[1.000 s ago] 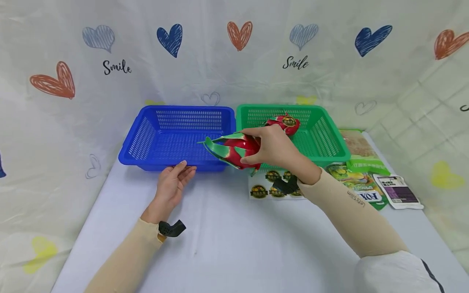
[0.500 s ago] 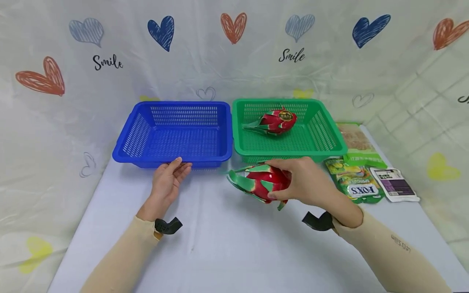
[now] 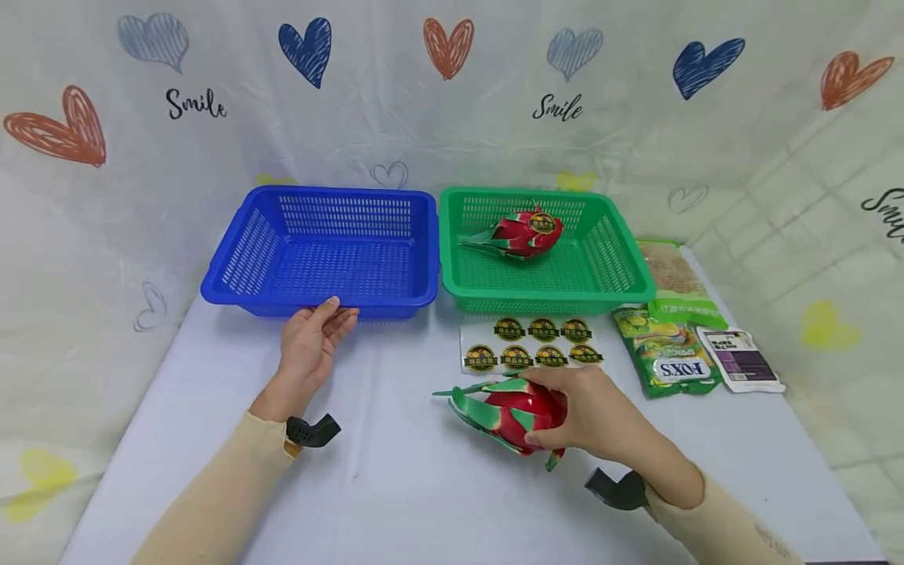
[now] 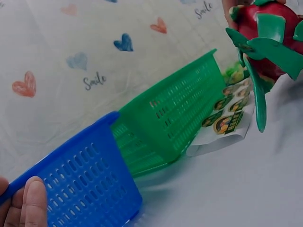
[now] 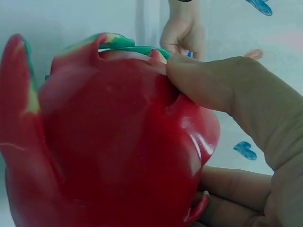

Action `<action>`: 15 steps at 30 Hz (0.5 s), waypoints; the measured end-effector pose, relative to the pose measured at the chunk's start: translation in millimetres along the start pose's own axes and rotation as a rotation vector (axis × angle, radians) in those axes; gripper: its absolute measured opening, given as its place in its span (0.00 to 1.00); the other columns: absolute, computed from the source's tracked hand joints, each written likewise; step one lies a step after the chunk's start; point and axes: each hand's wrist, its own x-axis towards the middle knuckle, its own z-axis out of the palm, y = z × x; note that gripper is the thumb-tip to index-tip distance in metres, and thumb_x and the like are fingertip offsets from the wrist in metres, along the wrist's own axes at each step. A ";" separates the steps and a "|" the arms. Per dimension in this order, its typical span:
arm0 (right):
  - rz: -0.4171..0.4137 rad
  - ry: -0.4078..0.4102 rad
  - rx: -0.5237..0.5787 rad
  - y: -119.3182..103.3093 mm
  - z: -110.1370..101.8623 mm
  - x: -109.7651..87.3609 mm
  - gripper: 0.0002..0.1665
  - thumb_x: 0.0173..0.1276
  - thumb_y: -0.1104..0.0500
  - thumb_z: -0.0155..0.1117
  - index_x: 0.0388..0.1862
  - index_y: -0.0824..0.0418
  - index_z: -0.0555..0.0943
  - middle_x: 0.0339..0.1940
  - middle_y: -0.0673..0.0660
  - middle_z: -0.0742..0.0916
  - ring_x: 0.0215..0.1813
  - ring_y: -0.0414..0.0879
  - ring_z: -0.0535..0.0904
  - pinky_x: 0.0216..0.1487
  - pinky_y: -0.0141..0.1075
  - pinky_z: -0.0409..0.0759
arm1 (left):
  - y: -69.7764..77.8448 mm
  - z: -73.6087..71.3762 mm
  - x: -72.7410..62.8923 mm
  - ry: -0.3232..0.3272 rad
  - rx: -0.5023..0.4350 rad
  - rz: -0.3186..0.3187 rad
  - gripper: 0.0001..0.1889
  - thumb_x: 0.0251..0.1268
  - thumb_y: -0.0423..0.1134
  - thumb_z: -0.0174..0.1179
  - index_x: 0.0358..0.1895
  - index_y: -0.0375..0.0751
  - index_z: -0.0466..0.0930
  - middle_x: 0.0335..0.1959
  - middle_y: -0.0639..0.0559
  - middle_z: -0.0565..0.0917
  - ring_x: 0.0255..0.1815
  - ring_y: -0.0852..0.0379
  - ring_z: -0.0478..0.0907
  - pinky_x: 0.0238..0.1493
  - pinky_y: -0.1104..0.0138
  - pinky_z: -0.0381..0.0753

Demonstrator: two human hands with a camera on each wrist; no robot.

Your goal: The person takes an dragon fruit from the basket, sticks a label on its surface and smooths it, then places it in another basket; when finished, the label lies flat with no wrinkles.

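Observation:
My right hand [image 3: 593, 412] grips a red dragon fruit [image 3: 519, 412] with green scales over the front of the white table; whether it touches the cloth I cannot tell. In the right wrist view the fruit's glossy red end [image 5: 113, 137] fills most of the picture, with the thumb pressed on its side. My left hand [image 3: 311, 345] pinches the front rim of a blue basket [image 3: 328, 300]. A second dragon fruit [image 3: 526, 235], with a round black-and-gold sticker, lies in the green basket [image 3: 551, 302] to the right of the blue one.
A sheet of round black-and-gold stickers [image 3: 533, 345] lies between the green basket and the held fruit. At the right are a green FOX'S bag [image 3: 671, 357], a white-and-purple packet [image 3: 741, 361] and a green-edged bag [image 3: 678, 278]. A heart-printed sheet [image 3: 494, 141] hangs behind.
My right hand has brought the dragon fruit from in front of the baskets toward the table's front, uncovering the sticker sheet. My left hand stays at the blue basket's rim. The head view has shifted slightly.

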 end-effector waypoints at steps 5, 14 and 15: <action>0.030 -0.032 0.009 0.6 5.8 -13.0 0.40 0.49 0.45 0.88 0.62 0.54 0.85 0.53 0.49 0.90 0.49 0.42 0.82 0.41 0.29 0.85 | -2.7 1.6 1.6 0.005 0.013 0.007 0.13 0.76 0.37 0.62 0.43 0.37 0.64 0.31 0.50 0.88 0.37 0.58 0.91 0.48 0.70 0.89; -0.013 -0.074 0.025 -2.5 9.6 -24.5 0.39 0.52 0.48 0.87 0.63 0.54 0.83 0.58 0.49 0.88 0.56 0.45 0.83 0.45 0.31 0.87 | -4.1 3.1 0.8 0.044 0.028 0.048 0.13 0.76 0.37 0.61 0.44 0.37 0.65 0.32 0.50 0.86 0.37 0.58 0.90 0.49 0.70 0.89; -0.021 -0.076 0.026 -2.5 10.0 -24.5 0.39 0.52 0.48 0.86 0.63 0.54 0.82 0.59 0.49 0.88 0.57 0.45 0.83 0.45 0.31 0.87 | -4.5 2.9 0.4 0.049 0.029 0.051 0.12 0.77 0.37 0.60 0.44 0.38 0.65 0.32 0.50 0.86 0.36 0.58 0.90 0.48 0.70 0.89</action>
